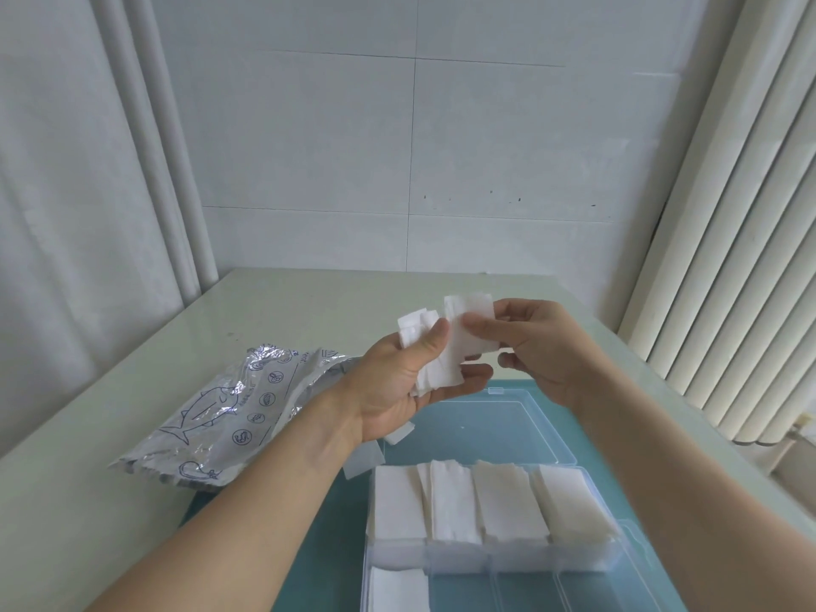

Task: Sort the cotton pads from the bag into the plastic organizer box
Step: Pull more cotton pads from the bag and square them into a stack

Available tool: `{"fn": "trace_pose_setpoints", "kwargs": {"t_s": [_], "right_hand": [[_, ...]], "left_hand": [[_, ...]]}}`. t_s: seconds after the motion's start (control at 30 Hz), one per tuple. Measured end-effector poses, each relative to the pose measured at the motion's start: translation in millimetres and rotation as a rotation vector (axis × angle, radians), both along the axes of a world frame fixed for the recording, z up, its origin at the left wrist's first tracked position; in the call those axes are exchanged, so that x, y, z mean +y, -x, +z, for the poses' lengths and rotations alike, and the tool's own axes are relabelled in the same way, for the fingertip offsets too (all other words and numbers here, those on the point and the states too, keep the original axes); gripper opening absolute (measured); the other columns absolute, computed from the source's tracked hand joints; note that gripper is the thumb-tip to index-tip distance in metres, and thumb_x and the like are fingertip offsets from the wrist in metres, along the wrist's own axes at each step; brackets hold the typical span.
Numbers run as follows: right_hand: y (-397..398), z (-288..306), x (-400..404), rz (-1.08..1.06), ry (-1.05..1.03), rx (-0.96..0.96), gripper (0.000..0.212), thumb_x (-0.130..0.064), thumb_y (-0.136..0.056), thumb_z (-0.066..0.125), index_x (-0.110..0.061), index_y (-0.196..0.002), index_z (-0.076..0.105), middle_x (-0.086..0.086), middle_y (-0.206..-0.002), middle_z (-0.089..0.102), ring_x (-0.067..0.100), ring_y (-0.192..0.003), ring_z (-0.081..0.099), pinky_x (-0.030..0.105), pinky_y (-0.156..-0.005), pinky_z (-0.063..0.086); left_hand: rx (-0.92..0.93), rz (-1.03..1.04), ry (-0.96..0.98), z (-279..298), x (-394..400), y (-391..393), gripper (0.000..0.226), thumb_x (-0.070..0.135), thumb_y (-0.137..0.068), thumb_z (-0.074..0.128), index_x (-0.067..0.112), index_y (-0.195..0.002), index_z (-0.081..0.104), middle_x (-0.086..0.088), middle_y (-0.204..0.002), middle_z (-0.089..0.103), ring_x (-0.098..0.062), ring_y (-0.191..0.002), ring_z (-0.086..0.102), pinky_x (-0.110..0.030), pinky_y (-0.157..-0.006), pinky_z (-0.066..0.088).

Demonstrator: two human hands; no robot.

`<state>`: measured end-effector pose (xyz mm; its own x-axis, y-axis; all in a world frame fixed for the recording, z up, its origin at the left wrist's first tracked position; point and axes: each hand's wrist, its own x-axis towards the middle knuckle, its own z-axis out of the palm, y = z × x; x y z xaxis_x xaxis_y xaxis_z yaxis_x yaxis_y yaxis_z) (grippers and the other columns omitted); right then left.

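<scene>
Your left hand (399, 386) hides most of the loose bunch of cotton pads (435, 360) it cradles: only their upper ends and one long pad across the fingers show, so you cannot count them. Your right hand (536, 346) pinches a single pad (470, 313) between thumb and forefinger, its top standing clear, its lower edge lost behind the thumb; it touches the bunch. Both hands hover above the open lid (499, 421) of the plastic organizer box (587, 563), whose near part is cut off by the frame's bottom edge. Four far compartments hold stacked pads (508, 501); one near-left compartment shows more (397, 589). The foil bag (229, 417) lies toward the table's (88, 501) left edge, its mouth hidden behind your left wrist. A few stray pads (364, 459) peek out under that wrist.
</scene>
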<state>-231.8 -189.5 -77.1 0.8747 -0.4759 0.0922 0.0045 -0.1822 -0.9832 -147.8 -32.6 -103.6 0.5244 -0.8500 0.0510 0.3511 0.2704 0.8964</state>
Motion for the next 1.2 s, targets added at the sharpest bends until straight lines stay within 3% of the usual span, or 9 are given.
{"fn": "trace_pose_setpoints", "kwargs": {"t_s": [0.17, 0.33, 0.57, 0.7, 0.8, 0.9, 1.0, 1.07, 1.2], "right_hand": [[6.5, 11.8, -2.2, 0.07, -0.082, 0.04, 0.015, -0.023, -0.085, 0.077, -0.011, -0.09, 0.069, 0.002, -0.079, 0.069, 0.013, -0.068, 0.061, 0.025, -0.063, 0.047], [2.1, 3.2, 10.2, 0.028, 0.015, 0.015, 0.015, -0.024, -0.078, 0.084, -0.013, -0.084, 0.075, 0.003, -0.079, 0.073, 0.015, -0.07, 0.061, 0.029, -0.066, 0.045], [-2.0, -4.2, 16.7, -0.009, -0.028, 0.003, 0.029, -0.02, -0.077, 0.085, -0.006, -0.1, 0.073, 0.006, -0.084, 0.076, 0.017, -0.071, 0.063, 0.032, -0.066, 0.046], [-1.6, 0.4, 18.0, -0.07, -0.022, -0.069, 0.018, -0.012, -0.083, 0.079, -0.001, -0.096, 0.073, 0.002, -0.074, 0.071, 0.007, -0.06, 0.062, 0.015, -0.055, 0.045], [0.8, 8.9, 13.5, -0.099, -0.052, -0.108, 0.01, -0.017, -0.084, 0.079, -0.011, -0.09, 0.074, 0.003, -0.081, 0.074, 0.01, -0.069, 0.063, 0.02, -0.065, 0.047], [6.1, 12.3, 17.5, 0.077, -0.057, 0.021, 0.008, -0.017, -0.082, 0.08, -0.013, -0.084, 0.073, 0.003, -0.077, 0.071, 0.014, -0.066, 0.061, 0.026, -0.065, 0.046], [7.0, 9.2, 26.4, 0.033, 0.059, 0.066, 0.021, -0.018, -0.075, 0.087, -0.009, -0.09, 0.074, 0.002, -0.072, 0.075, 0.012, -0.055, 0.062, 0.02, -0.057, 0.045], [6.0, 5.0, 31.4, -0.029, 0.144, 0.041, 0.025, -0.02, -0.074, 0.089, -0.007, -0.088, 0.073, 0.002, -0.069, 0.076, 0.011, -0.052, 0.067, 0.016, -0.05, 0.044], [-0.5, -5.0, 36.0, -0.117, 0.333, -0.012, 0.021, -0.031, -0.078, 0.086, -0.015, -0.085, 0.074, -0.001, -0.076, 0.076, 0.011, -0.06, 0.072, 0.023, -0.052, 0.052]], "left_hand": [[0.007, 0.147, -0.045, -4.1, -2.6, -5.0, 0.033, 0.031, -0.099, 0.051, 0.004, -0.114, 0.063, -0.015, -0.1, 0.069, -0.029, -0.083, 0.068, -0.038, -0.074, 0.061], [-0.02, 0.08, -0.016, -2.2, -1.5, -2.3, 0.041, 0.037, -0.094, 0.049, 0.006, -0.116, 0.063, -0.013, -0.098, 0.072, -0.025, -0.081, 0.07, -0.031, -0.069, 0.06], [-0.109, -0.037, -0.027, -3.3, -1.2, 0.1, 0.049, 0.046, -0.088, 0.045, 0.011, -0.115, 0.066, -0.007, -0.1, 0.073, -0.023, -0.087, 0.07, -0.032, -0.079, 0.059], [-0.012, 0.045, -0.034, -2.9, -3.7, -1.1, 0.047, 0.042, -0.095, 0.047, 0.004, -0.117, 0.063, -0.016, -0.104, 0.07, -0.027, -0.085, 0.07, -0.03, -0.072, 0.06], [0.07, 0.116, -0.021, -4.0, -5.3, -5.0, 0.051, 0.044, -0.096, 0.047, 0.0, -0.117, 0.06, -0.018, -0.099, 0.068, -0.026, -0.082, 0.071, -0.03, -0.068, 0.06], [0.067, 0.103, 0.019, -4.6, -6.1, -8.2, 0.064, 0.055, -0.095, 0.038, 0.004, -0.127, 0.058, -0.018, -0.114, 0.068, -0.026, -0.098, 0.068, -0.033, -0.085, 0.059], [0.03, -0.015, 0.036, -4.1, -7.1, -7.3, 0.087, 0.07, -0.087, 0.026, 0.004, -0.138, 0.052, -0.015, -0.136, 0.06, -0.027, -0.125, 0.057, -0.037, -0.108, 0.045], [0.012, -0.067, 0.043, -4.3, -8.3, -4.6, 0.093, 0.073, -0.083, 0.026, 0.002, -0.139, 0.051, -0.013, -0.14, 0.058, -0.025, -0.129, 0.054, -0.039, -0.112, 0.041], [0.068, 0.008, 0.011, -3.0, -9.0, 0.5, 0.048, 0.041, -0.092, 0.053, 0.002, -0.118, 0.064, -0.012, -0.113, 0.07, -0.021, -0.097, 0.069, -0.038, -0.093, 0.056]]}}
